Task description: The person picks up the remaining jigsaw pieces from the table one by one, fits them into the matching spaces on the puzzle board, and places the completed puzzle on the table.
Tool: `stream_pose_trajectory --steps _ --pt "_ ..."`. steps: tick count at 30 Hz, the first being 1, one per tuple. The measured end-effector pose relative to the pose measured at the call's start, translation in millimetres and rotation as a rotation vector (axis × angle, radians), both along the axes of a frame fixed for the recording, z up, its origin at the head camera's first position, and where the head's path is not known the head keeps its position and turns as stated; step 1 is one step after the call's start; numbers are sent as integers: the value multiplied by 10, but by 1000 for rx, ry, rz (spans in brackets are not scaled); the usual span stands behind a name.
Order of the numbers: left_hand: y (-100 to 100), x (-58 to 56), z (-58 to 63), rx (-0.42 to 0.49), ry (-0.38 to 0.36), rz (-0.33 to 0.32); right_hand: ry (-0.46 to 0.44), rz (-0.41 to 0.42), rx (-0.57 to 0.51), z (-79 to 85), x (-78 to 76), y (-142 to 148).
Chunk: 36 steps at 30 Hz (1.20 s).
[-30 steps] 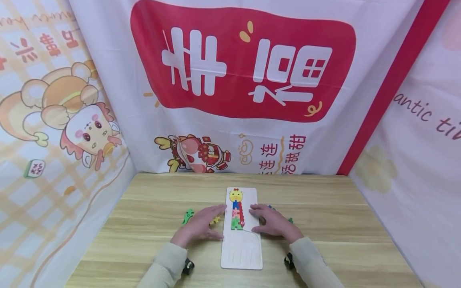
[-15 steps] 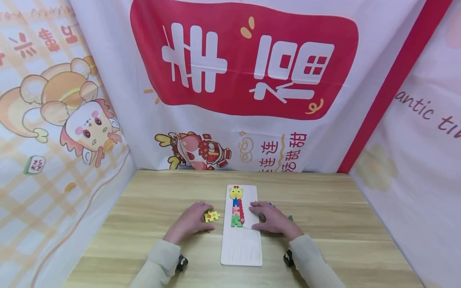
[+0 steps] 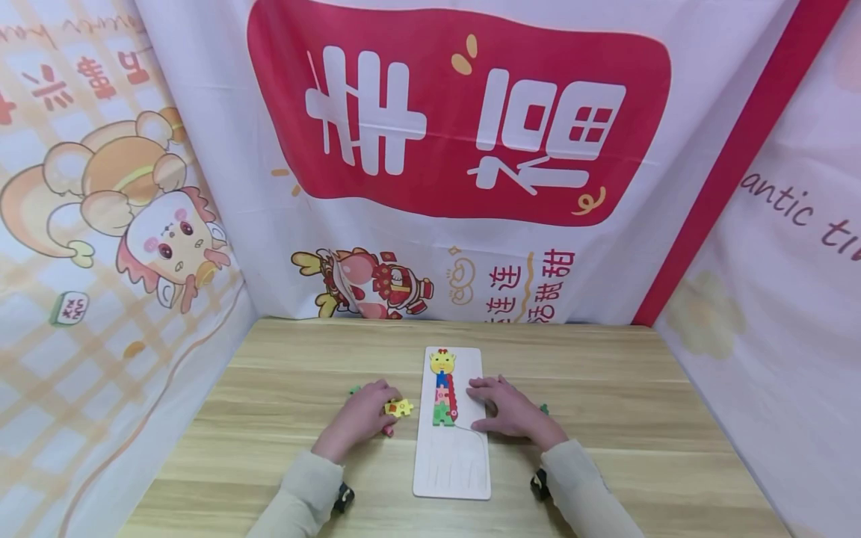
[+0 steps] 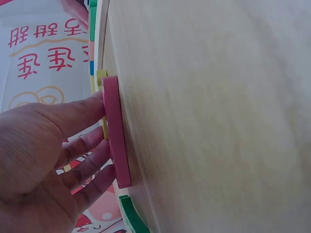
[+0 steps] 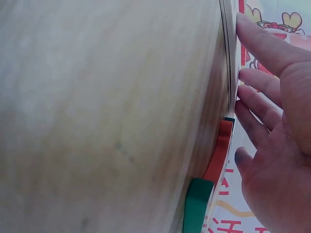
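Note:
A white puzzle board (image 3: 452, 467) lies lengthwise, with a giraffe's yellow head (image 3: 442, 362) and blue, pink, green and red pieces set in its upper half. Left of it my left hand (image 3: 356, 415) reaches down over a yellow puzzle piece (image 3: 400, 408), thumb on its near side and fingers beyond, pinching its left end. A pink piece (image 4: 115, 133) lies flat right at the thumb and hides some fingertips in the left wrist view. My right hand (image 3: 507, 409) rests with spread, relaxed fingers at the board's right edge, holding nothing.
A green piece (image 3: 354, 390) shows past the left hand, and another green piece (image 3: 544, 409) lies beyond the right hand. In the right wrist view an orange-red piece (image 5: 219, 150) lies beside that green one. Printed cloth (image 3: 457, 276) hangs at the table's back and sides.
My left hand first drew back leftward from the board, uncovering the yellow piece, then its fingers closed in on that piece. The right hand has stayed at the board's edge.

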<state>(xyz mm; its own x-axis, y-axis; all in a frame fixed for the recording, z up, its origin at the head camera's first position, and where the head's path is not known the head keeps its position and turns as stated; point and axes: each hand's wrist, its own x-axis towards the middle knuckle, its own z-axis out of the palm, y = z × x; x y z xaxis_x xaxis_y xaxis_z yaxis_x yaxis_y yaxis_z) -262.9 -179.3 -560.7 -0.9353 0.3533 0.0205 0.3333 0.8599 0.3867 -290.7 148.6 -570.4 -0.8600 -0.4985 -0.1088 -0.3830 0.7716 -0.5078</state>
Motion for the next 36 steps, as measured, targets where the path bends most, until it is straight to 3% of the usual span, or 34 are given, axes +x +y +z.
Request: stream_pose_trajectory --steps 5,11,21,36 --pt "47 16 13 -24 -2 18 0 5 4 -3 11 11" --pt "63 37 48 50 -32 54 -3 7 -11 -10 14 4" --pt "8 45 72 296 -52 90 -5 0 -18 -2 20 5" --pt "-7 54 160 534 -128 267 -19 -14 -26 -3 5 6"
